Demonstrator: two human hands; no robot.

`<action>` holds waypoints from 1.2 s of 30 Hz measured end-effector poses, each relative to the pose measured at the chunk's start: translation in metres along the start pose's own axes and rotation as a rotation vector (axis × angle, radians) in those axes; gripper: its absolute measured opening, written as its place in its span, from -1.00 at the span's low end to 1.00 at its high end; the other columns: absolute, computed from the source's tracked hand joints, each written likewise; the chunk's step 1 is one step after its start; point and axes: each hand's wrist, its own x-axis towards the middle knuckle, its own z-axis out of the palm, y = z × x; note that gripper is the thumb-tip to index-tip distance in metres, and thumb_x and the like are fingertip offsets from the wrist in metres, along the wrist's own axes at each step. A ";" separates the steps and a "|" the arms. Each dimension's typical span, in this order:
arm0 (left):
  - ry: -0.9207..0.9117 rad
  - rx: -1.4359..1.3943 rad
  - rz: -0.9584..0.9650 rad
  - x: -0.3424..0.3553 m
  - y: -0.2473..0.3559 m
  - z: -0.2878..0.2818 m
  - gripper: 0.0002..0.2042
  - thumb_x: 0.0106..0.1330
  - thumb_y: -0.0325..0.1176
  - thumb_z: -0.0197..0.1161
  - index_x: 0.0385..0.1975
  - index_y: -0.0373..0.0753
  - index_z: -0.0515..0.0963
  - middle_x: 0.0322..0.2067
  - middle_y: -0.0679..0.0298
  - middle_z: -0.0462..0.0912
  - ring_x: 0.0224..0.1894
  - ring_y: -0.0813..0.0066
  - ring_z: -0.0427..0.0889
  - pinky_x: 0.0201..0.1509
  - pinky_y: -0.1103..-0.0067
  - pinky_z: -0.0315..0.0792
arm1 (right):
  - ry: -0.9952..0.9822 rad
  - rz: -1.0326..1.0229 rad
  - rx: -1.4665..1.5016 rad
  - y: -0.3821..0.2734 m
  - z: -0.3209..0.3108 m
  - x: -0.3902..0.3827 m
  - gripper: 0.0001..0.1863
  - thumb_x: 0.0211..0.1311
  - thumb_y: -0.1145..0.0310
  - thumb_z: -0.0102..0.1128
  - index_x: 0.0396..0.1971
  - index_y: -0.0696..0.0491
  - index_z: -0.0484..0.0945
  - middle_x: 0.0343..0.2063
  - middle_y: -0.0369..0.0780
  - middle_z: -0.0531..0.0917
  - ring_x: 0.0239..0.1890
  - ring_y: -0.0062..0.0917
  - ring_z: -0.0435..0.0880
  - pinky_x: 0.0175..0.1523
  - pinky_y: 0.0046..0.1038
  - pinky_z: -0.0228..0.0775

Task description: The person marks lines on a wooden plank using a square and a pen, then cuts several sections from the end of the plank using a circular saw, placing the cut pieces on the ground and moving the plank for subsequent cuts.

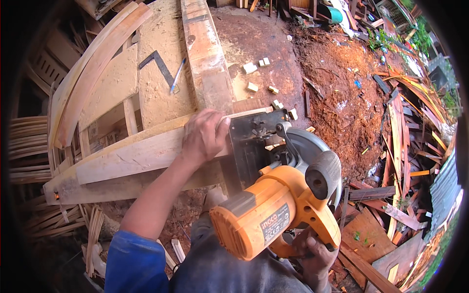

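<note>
My right hand (315, 255) is wrapped around the rear handle of an orange circular saw (278, 195). The saw's dark base plate (239, 149) rests across the right end of a pale wooden board (132, 155); its blade is mostly hidden by the grey guard (309, 140). Just left of the plate, my left hand (206, 132) grips the board from above, thumb near the plate's edge. Beyond the board, a dark metal square (163, 69) and a blue-and-white pen (178, 76) lie on the dusty wooden worktop (161, 29).
A thick beam (209, 58) runs away from me past the board. Small wood offcuts (250, 68) lie scattered to its right. Curved planks (100, 73) rest at the left. Reddish sawdust (337, 97) and scrap strips (400, 161) cover the ground at the right.
</note>
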 end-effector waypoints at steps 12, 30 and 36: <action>-0.012 -0.003 -0.016 0.001 0.000 -0.001 -0.73 0.43 -0.27 0.16 -0.26 -0.36 0.68 -0.23 0.00 0.75 -0.05 0.01 0.70 0.06 0.21 0.53 | -0.009 0.042 -0.012 -0.003 0.000 0.005 -0.65 0.11 0.48 0.42 -0.18 0.39 0.56 -0.58 -0.16 0.61 -0.69 -0.53 0.52 -0.56 -0.50 0.36; -0.068 -0.023 -0.022 0.003 -0.005 -0.004 -0.72 0.42 -0.27 0.15 -0.22 -0.41 0.64 -0.19 -0.06 0.73 -0.06 -0.03 0.69 0.07 0.19 0.50 | -0.015 0.050 0.027 -0.005 0.009 0.018 -0.61 0.10 0.52 0.37 -0.09 0.41 0.55 -0.57 -0.16 0.60 -0.67 -0.50 0.53 -0.54 -0.48 0.38; -0.056 -0.035 0.006 0.003 -0.006 -0.004 -0.75 0.41 -0.30 0.16 -0.27 -0.41 0.63 -0.20 -0.07 0.73 -0.06 -0.04 0.68 0.05 0.19 0.49 | -0.005 0.027 0.027 -0.007 0.018 0.024 -0.61 0.12 0.52 0.35 -0.08 0.42 0.55 -0.58 -0.15 0.59 -0.68 -0.51 0.51 -0.53 -0.49 0.38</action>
